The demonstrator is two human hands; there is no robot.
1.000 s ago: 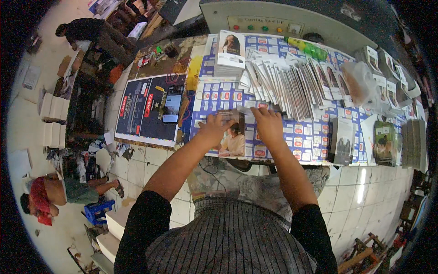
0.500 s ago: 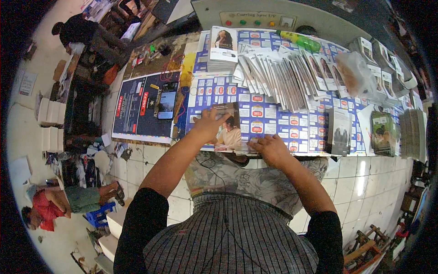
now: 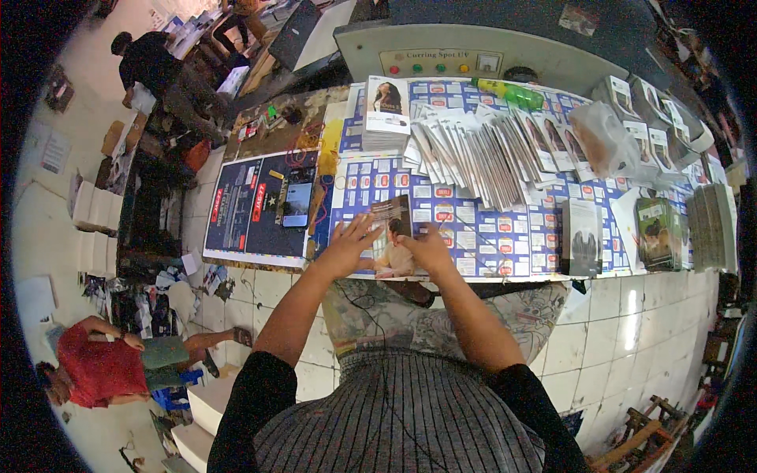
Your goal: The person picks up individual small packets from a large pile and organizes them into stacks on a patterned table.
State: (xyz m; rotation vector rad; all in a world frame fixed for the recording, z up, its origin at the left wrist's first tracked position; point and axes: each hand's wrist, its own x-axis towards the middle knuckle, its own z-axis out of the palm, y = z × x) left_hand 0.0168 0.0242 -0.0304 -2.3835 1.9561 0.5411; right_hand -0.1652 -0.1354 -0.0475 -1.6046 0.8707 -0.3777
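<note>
On blue-printed sheeting (image 3: 475,241) we have the card (image 3: 391,249) running twelve-to-six, three o'clock from our spread, empty left hand (image 3: 344,247), nine from our nearer, bent-fingered right hand (image 3: 430,252), grip unclear.

Right hand (image 3: 428,251) now at card (image 3: 392,230)

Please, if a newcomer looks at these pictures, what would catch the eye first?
Probably the long fanned row of white printed packets, spread across the far half of the blue-patterned sheet, with a cloudy plastic bag at its right end. Next comes the brown photo card at the near edge, between the person's left grip and right grip. A bystander in a red shirt, at the picture's lower left, also stands out.
</note>
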